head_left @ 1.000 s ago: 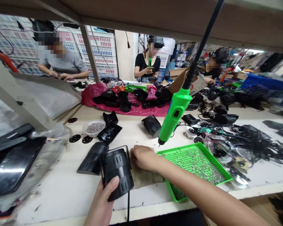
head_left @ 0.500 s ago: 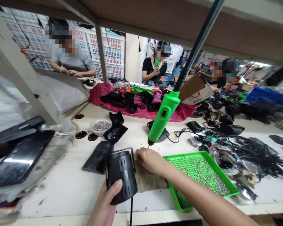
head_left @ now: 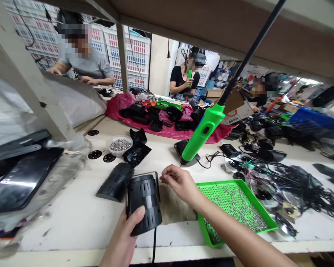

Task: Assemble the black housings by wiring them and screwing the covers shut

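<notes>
My left hand [head_left: 125,230] is wrapped round a black slotted cylindrical lamp housing [head_left: 145,205], its thumb across the front. A thin metal bracket [head_left: 156,178] arches over the housing, and a black cord hangs from its lower end. Close to the right side of the bracket, my right hand [head_left: 176,180] has its fingers bent together at the tips; whatever they pinch is too small or hidden to make out. Above that hand a green electric screwdriver [head_left: 203,133] hangs at a slant, untouched. Left of the lamp lies a curved black shell [head_left: 115,181].
A green tray [head_left: 242,181] of screws lies under my right forearm. Further back stand a white bowl [head_left: 119,145] of small metal parts and pink sheeting [head_left: 167,128] bearing black parts. Wires and lamp parts [head_left: 289,181] crowd the right. Several co-workers sit beyond.
My right hand has lifted slightly, its fingers loosening a little near the bracket. The green screwdriver has swung up and to the right. The lamp stays in my left hand.
</notes>
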### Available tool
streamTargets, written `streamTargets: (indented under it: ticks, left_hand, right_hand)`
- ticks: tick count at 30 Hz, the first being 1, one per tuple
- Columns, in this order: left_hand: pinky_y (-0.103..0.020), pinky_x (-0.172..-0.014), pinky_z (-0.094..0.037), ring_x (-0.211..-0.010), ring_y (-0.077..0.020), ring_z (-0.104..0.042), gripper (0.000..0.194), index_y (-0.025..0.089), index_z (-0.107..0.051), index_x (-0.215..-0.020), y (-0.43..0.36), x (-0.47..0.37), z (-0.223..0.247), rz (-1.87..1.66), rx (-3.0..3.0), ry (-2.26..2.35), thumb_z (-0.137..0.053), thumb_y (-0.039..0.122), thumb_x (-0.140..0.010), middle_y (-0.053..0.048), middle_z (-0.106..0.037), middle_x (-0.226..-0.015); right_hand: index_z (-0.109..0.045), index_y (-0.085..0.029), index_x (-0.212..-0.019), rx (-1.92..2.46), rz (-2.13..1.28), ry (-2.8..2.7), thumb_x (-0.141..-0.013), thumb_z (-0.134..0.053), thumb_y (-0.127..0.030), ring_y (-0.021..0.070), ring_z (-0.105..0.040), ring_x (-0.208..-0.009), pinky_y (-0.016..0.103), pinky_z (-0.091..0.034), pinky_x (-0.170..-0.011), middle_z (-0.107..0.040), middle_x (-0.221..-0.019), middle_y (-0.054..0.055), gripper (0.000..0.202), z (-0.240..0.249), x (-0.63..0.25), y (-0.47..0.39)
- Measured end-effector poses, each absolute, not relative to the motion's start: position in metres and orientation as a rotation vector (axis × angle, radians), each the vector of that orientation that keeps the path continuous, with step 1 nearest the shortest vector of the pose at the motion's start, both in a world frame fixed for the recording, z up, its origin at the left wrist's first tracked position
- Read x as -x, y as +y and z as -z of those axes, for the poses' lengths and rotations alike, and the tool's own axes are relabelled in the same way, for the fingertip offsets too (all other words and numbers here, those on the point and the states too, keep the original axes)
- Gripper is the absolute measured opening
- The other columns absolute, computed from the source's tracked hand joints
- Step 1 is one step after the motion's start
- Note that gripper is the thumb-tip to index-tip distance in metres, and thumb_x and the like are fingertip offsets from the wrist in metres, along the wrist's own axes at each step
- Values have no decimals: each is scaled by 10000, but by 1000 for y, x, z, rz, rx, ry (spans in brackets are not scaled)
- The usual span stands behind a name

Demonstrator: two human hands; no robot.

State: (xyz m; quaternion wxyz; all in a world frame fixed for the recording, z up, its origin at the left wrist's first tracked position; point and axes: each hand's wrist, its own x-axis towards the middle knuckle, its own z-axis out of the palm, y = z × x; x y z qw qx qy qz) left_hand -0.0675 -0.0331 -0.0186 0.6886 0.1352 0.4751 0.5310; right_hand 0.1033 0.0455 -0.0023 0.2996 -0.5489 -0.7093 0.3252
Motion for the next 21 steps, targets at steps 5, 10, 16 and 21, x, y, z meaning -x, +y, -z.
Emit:
streamTargets:
  ticks: [5, 10, 16, 21]
  left_hand:
    - [-429, -972, -506, -1253, -332, -530, 633, 203, -617, -1235, -31, 66, 20, -1197, -283, 1091, -798, 380, -655, -78, -712, -1180]
    - [-451, -975, -504, -1270, -330, -515, 559, 200, -635, -1195, -31, 66, 24, -1187, -266, 1092, -777, 370, -682, -83, -705, -1191]
    - [-438, -953, -527, -1202, -307, -582, 545, 203, -639, -1197, -27, 77, 34, -1134, -145, 1010, -776, 352, -691, -74, -725, -1149]
    - [-464, -953, -529, -1085, -339, -655, 504, 161, -694, -1114, -24, 83, 32, -1049, -54, 937, -769, 400, -677, -103, -762, -1019]
  right_hand:
    - [-584, -179, -878, 1294, -947, -1588, -858, -594, -210, 152, -648, -956, 275, -523, -816, -667, -1029, 68, 38, -2, -85, 36]
    - [-630, -182, -754, 1222, -923, -1481, -779, -686, -161, 162, -611, -1007, 323, -466, -936, -629, -1018, 48, 65, 2, -74, 34]
    - [-695, -206, -826, 1201, -847, -1548, -837, -646, -162, 174, -595, -1088, 353, -433, -996, -635, -1104, 52, 67, 2, -67, 21]
    - [-630, -256, -1218, 1245, -633, -1866, -985, -448, -214, 160, -520, -1256, 346, -415, -1050, -562, -1348, 70, 298, 0, -84, 27]
